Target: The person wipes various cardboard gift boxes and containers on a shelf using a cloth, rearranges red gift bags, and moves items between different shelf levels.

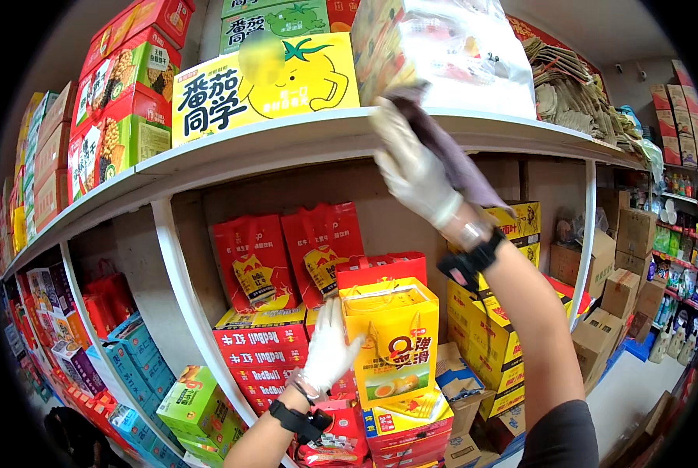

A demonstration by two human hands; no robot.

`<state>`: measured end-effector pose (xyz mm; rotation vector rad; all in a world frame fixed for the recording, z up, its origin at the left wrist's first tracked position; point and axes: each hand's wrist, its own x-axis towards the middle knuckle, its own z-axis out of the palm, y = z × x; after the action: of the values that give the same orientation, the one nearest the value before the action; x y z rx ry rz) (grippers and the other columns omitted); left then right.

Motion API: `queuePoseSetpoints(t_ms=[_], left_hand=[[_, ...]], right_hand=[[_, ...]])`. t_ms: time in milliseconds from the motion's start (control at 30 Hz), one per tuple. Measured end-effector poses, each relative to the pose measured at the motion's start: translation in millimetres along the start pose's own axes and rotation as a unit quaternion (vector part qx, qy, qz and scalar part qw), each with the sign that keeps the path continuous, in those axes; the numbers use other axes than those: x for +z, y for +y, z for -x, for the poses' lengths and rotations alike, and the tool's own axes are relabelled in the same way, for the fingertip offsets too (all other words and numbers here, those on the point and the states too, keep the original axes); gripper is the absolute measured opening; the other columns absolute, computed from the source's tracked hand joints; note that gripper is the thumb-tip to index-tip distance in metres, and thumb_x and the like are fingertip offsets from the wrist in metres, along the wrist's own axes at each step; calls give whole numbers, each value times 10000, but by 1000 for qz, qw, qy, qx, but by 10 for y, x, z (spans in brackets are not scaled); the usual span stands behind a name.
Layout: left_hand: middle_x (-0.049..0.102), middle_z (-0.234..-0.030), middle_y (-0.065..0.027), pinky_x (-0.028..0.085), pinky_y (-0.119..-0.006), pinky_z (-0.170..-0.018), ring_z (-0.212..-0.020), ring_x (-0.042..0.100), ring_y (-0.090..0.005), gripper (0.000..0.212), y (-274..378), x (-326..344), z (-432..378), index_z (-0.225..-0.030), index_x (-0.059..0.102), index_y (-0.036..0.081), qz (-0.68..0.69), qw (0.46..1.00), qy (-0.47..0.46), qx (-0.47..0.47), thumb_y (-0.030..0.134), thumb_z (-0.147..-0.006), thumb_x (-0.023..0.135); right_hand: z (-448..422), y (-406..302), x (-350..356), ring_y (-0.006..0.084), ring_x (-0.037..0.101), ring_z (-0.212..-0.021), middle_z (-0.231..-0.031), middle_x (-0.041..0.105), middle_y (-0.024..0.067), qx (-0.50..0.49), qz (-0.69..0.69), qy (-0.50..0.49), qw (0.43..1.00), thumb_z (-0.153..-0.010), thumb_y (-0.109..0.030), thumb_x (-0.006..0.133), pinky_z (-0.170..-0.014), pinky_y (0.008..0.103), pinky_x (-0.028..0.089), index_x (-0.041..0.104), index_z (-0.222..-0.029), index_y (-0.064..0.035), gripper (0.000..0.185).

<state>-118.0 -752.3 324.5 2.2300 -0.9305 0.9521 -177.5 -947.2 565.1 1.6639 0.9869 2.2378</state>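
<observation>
My right hand (pixel 413 158), in a white glove, holds a purple-grey cloth (pixel 457 152) against the front edge of the white upper shelf (pixel 302 140). Part of the cloth hangs down beside my wrist. Above that hand stands a large bundle wrapped in clear and white plastic (pixel 442 52). Lower down, my left hand (pixel 328 348), also gloved, is held out with its thumb apart and nothing in its grasp. It lies at the left side of a yellow gift bag (pixel 392 351); whether it presses on the bag I cannot tell. The bag stands on stacked drink cartons (pixel 410 415).
A yellow printed carton (pixel 267 88) sits on the upper shelf, left of the cloth. Behind my left hand are red gift bags (pixel 255 257) on Red Bull cartons (pixel 261 357). White shelf posts (pixel 188 292) divide the bays. Brown cardboard boxes (pixel 600 333) stand at right.
</observation>
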Motion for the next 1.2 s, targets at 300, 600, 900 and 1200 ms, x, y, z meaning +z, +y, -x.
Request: queuePoseSetpoints(t_ms=[300,600,900,1200], left_hand=[[296,-1389,-249,255,-382,-1077,-1308,273,-371,761,596,-415,-533,-1364,253,-38,-64,988,123,67,171,-765,672],[388,-1357,-195,285,-367,-1057,-1272,357,-312,608,1263,551,-1108,-1332,366,-1,41,975,216,30,190,-814,620],[383,-1320,-229,263,-434,-1059,-1281,326,-336,586,1650,2092,736,-1261,410,-22,-74,997,33,1,309,-806,570],[353,-1350,-229,262,-413,-1069,-1297,311,-344,696,1582,2180,1450,-1325,315,-54,-81,951,16,-299,301,-803,608]], right_hand=[[-429,271,680,223,580,-955,-1064,576,93,119,-401,-78,905,-844,-78,547,-840,278,473,479,-1173,-55,337],[1003,1176,-646,262,559,-939,-923,590,138,105,104,-211,966,-845,-100,464,-875,341,462,446,-1220,-23,383],[3620,1210,-1124,262,559,-934,-929,587,132,172,-182,-357,900,-837,-87,474,-866,338,462,462,-1187,-31,354],[5527,-226,-1309,261,560,-930,-936,585,126,285,-405,-604,624,-830,-74,484,-857,334,461,478,-1153,-38,326]])
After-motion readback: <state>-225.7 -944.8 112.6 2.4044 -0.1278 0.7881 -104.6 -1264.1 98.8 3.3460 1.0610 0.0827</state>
